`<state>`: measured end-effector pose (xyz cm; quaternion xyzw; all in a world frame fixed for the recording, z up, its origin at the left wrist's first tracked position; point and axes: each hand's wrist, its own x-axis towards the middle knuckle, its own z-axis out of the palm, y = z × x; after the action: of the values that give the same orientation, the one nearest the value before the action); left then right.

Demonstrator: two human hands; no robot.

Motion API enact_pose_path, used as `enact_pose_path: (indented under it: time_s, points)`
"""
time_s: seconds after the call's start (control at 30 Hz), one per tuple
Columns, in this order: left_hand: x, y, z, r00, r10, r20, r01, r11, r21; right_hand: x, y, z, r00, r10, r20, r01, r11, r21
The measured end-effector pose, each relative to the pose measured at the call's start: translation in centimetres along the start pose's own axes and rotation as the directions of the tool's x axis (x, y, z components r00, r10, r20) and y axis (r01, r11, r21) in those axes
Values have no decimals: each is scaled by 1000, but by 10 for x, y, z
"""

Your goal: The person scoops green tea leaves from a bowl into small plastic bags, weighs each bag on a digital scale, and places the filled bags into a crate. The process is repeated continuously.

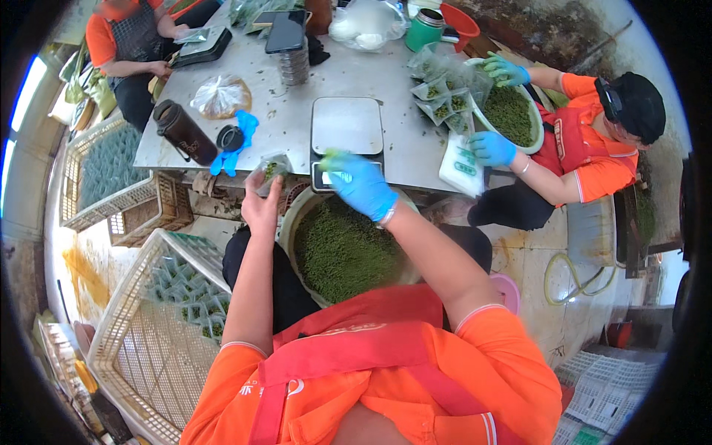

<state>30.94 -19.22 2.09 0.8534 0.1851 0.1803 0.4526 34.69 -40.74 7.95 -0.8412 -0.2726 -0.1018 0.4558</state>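
Note:
My bare left hand [261, 208] is closed on a small clear plastic bag [275, 169] with a little green stuff inside, held at the table's near edge. My right hand [363, 191], in a blue glove with greenish, blurred fingertips, is over the front of a digital scale [346, 127]. Motion smears its fingers, so whether they hold anything does not show. Between my legs, below both hands, stands a wide basin filled with small green berries, like green peppercorns [337, 256]. Nothing lies on the scale's pan.
Left on the metal table [282, 133] are a dark bottle [184, 132], its cap and a blue glove [239, 141]. A gloved co-worker [586, 148] at right has a bowl of berries and filled bags [441, 93]. Another person sits far left. Crates [156, 334] of bags stand left.

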Motion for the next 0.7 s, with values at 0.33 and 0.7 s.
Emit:
enact_pose_path:
  time_s: [0.33,0.7]
  points:
    - [-2,-2,-9,999,22,-33,-21,1000,18,92,129,-104,753,505,-422,-519,850,90]
    - [-2,-23,-11,997,48,-62,-59,982,-181,51,46,-44,863,282,-418,-157,938,310]
